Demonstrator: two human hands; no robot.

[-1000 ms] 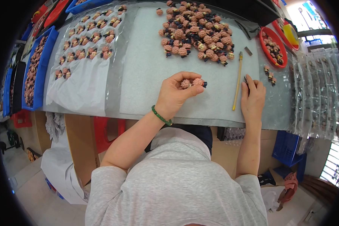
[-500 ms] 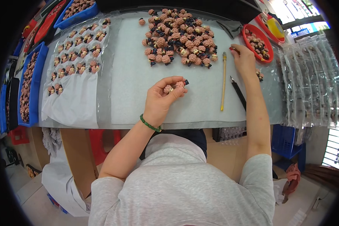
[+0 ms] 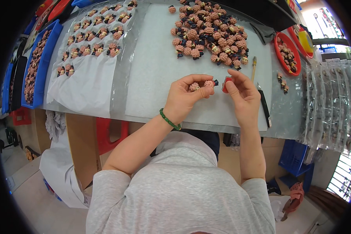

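My left hand, with a green bead bracelet at its wrist, is closed around small painted figurines. One pink knobbly figurine with a dark tip sticks out between thumb and forefinger, and another pink figurine shows inside the curled fingers. Just to the right, my right hand pinches a small flat red piece with a pale edge between thumb and fingers. The red piece is close to the figurine's dark end, with a narrow gap between them. What the piece is made of I cannot tell.
Beyond my hands lies a heap of similar figurines. Rows of them rest on white paper at left, beside a blue tray. A thin brush, a black pen-like tool, a red bowl and clear plastic packs are at right.
My right hand has come from beside the red bowl to near my left hand, bringing the small red piece. The left hand keeps its figurines. The whole view has shifted somewhat.
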